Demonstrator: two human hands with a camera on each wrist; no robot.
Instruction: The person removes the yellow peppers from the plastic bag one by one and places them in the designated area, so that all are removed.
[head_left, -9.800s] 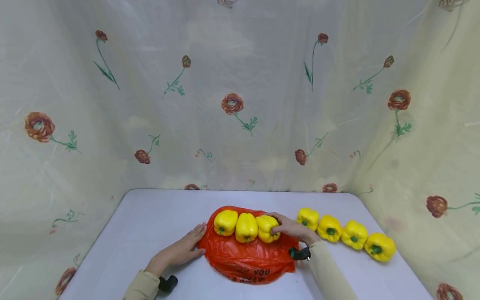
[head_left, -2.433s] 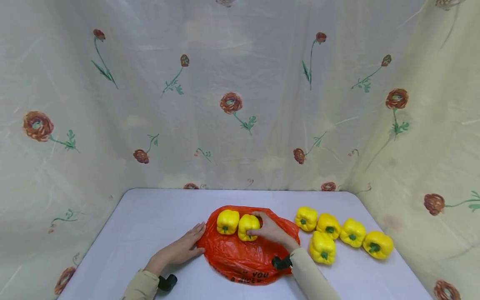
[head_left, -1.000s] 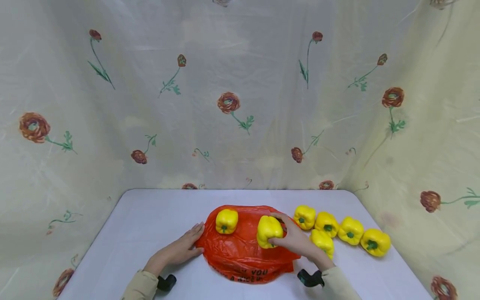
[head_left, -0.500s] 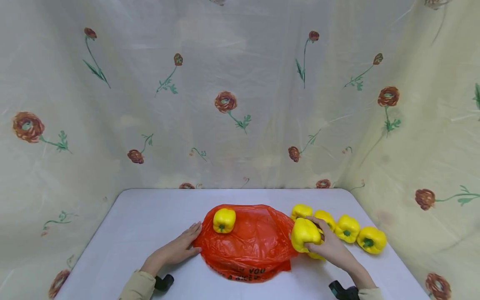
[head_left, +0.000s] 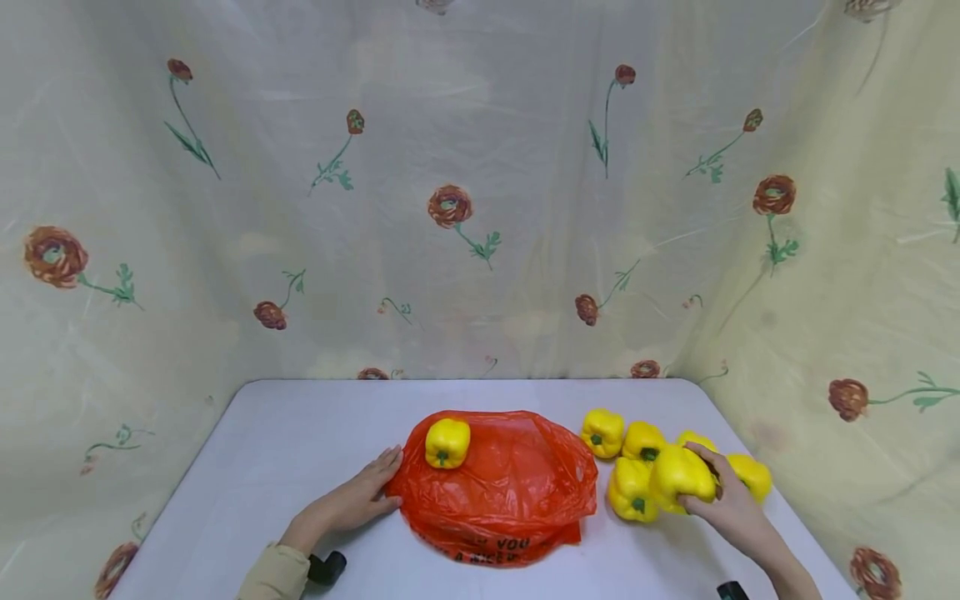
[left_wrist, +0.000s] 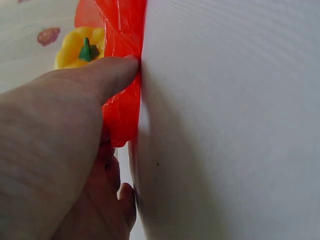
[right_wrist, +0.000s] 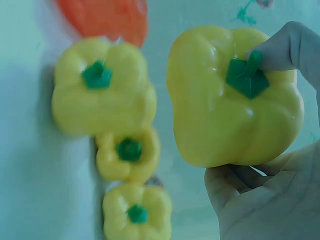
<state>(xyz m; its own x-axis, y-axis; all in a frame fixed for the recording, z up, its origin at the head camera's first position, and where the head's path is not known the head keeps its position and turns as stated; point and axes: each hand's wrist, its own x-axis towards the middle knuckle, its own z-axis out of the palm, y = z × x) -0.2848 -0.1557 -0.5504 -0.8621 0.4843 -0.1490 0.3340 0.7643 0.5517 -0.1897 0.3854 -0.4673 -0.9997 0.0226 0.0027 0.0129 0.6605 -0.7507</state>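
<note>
My right hand [head_left: 733, 507] holds a yellow bell pepper [head_left: 677, 478] between thumb and fingers, above the right part of the table. In the right wrist view the held pepper [right_wrist: 215, 115] shows its green stem, with the thumb beside it. Flat on the table, my left hand [head_left: 356, 498] touches the left edge of a red plastic bag [head_left: 517, 475]. One yellow bell pepper [head_left: 447, 443] sits on the bag's upper left part. In the left wrist view the thumb lies on the bag [left_wrist: 122, 115].
Several yellow bell peppers [head_left: 602, 432] stand in a slanting row at the table's right; the held one partly covers some. Another bell pepper [head_left: 632, 490] sits in front of this row. A flowered curtain [head_left: 480, 292] surrounds the white table [head_left: 315, 417] at back and sides.
Of three peppers on the bag, one was set before the row and a second was picked up and carried right. My left hand has stayed at the bag's edge.
</note>
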